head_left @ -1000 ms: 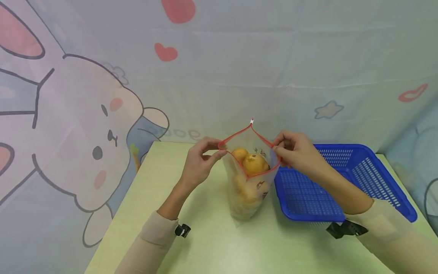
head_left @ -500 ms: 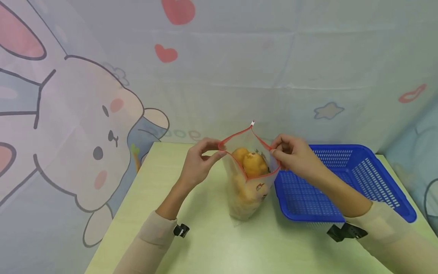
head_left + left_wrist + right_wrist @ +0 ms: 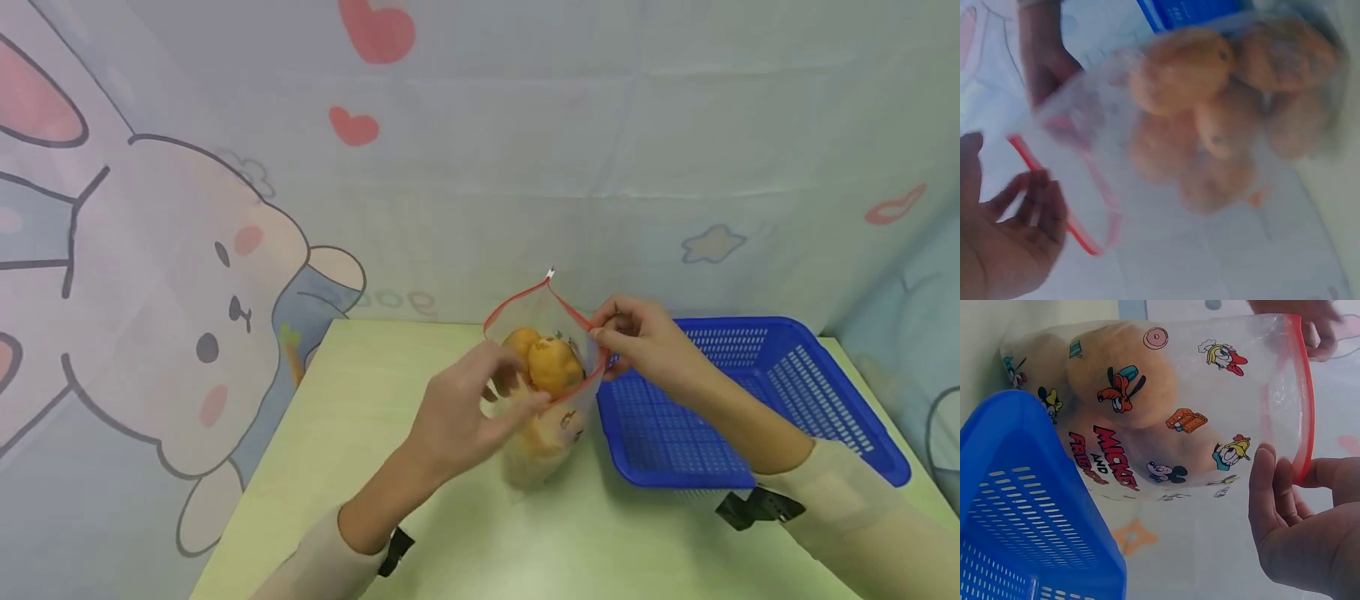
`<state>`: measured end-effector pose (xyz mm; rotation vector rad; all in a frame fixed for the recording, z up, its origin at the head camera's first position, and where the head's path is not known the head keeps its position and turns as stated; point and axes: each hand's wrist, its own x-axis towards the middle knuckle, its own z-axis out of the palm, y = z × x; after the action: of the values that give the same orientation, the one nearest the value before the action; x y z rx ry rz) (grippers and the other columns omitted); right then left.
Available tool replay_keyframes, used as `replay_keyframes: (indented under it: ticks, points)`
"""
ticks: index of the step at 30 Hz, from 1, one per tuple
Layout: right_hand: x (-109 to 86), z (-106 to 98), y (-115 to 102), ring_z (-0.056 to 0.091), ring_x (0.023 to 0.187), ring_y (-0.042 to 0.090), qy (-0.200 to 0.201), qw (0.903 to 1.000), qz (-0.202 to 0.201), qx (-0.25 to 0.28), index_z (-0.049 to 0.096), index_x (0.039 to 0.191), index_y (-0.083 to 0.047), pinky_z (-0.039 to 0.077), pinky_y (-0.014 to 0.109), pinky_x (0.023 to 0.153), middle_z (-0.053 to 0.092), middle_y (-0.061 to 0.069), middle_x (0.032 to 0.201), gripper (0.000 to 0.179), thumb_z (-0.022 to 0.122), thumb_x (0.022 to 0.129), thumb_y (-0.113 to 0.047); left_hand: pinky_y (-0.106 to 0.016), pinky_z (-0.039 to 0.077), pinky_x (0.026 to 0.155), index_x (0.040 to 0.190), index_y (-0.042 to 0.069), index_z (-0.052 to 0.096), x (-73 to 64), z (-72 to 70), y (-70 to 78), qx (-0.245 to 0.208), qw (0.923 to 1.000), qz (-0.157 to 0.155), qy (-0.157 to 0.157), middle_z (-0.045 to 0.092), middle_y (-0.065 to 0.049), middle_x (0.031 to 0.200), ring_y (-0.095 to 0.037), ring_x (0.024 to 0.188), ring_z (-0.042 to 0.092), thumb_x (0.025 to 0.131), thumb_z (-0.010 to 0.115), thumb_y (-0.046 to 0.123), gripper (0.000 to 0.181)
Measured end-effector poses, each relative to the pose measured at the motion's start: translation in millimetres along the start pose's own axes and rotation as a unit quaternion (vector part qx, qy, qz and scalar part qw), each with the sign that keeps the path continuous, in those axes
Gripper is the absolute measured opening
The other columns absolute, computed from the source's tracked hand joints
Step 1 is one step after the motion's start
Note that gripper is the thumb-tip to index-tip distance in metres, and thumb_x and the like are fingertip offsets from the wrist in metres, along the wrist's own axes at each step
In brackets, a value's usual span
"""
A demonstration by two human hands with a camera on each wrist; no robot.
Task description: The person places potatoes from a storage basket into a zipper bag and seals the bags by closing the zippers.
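A clear zip bag (image 3: 531, 467) with a red zip edge (image 3: 517, 301) stands upright on the table, its mouth spread wide. Inside lie several round orange-yellow fruits (image 3: 553, 365). Cartoon prints mark the bag's wall (image 3: 1235, 387) in the right wrist view. My right hand (image 3: 648, 342) pinches the right side of the red edge between thumb and fingers. In front of the mouth's left and near side is my left hand (image 3: 461, 417), thumb apart from loosely bent fingers. The left wrist view shows those fingers (image 3: 1038, 200) beside the red edge, not gripping it; whether they touch cannot be told.
A blue perforated plastic basket (image 3: 750, 479) stands right of the bag, under my right forearm. The pale green table (image 3: 405, 358) ends at a wall cloth (image 3: 480, 167) printed with a bear-like figure and hearts.
My left hand has let go of the mouth's left corner and moved right and nearer to me, across the bag's front. My right hand keeps its pinch on the red edge.
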<state>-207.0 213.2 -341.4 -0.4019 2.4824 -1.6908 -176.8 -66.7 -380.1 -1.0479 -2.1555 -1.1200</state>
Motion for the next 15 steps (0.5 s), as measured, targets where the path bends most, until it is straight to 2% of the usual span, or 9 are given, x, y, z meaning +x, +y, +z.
replay_keyframes:
  ticks: [2,4,7,10,13,15]
  points:
    - [3.0,0,0,0.069,0.079,0.031,-0.008,1.0000,0.001,0.005,0.061,0.119,0.002,0.065,0.045,0.067,0.062,0.018,0.092,0.018,0.061,0.107,-0.012,-0.019,0.051,0.060,0.109,0.017,0.063,-3.6,1.4,16.1,0.063,0.9973,0.008,-0.037,0.060,0.007,0.096,-0.007,0.080,0.060,0.092,0.083,0.041,0.035]
    - [7.5,-1,0,0.069,0.079,0.031,-0.020,0.9998,0.002,0.005,0.061,0.121,0.001,0.065,0.046,0.067,0.063,0.019,0.092,0.021,0.061,0.108,-0.015,-0.018,0.048,0.058,0.109,0.018,0.063,-6.2,2.8,26.9,0.118,0.9910,0.005,-0.064,0.058,0.008,0.097,-0.005,0.078,0.058,0.093,0.082,0.042,0.035]
    - [19.5,-6,-1,0.068,0.080,0.031,-0.032,0.9995,-0.007,0.004,0.061,0.123,0.001,0.065,0.046,0.067,0.063,0.022,0.094,0.026,0.059,0.110,-0.022,-0.019,0.049,0.057,0.108,0.016,0.065,-7.8,3.7,32.1,0.146,0.9866,-0.008,-0.073,0.059,0.007,0.097,-0.005,0.079,0.061,0.094,0.081,0.028,0.024]
    - [36.9,-11,1,0.066,0.092,0.030,-0.025,0.9994,-0.022,-0.013,0.060,0.130,-0.001,0.064,0.043,0.072,0.064,0.022,0.110,0.033,0.058,0.112,-0.028,-0.019,0.053,0.063,0.109,0.014,0.065,-8.0,5.3,28.7,0.119,0.9902,-0.020,-0.071,0.061,0.006,0.097,-0.006,0.081,0.065,0.093,0.081,0.015,0.023]
    - [54.8,-15,6,0.063,0.117,0.031,-0.022,0.9985,-0.035,-0.035,0.053,0.148,-0.006,0.060,0.045,0.091,0.059,0.020,0.137,0.044,0.059,0.111,-0.029,-0.018,0.053,0.067,0.109,0.013,0.064,-9.6,11.1,23.5,0.064,0.9951,-0.034,-0.068,0.060,0.006,0.096,-0.006,0.082,0.064,0.092,0.078,0.007,0.023]
    - [66.8,-15,10,0.055,0.135,0.032,-0.035,0.9979,-0.041,-0.034,0.046,0.157,-0.008,0.052,0.051,0.107,0.051,0.017,0.152,0.050,0.058,0.112,-0.024,-0.017,0.054,0.068,0.109,0.012,0.063,-10.7,16.2,20.0,0.025,0.9968,-0.041,-0.064,0.059,0.006,0.096,-0.007,0.083,0.063,0.092,0.075,0.003,0.022]
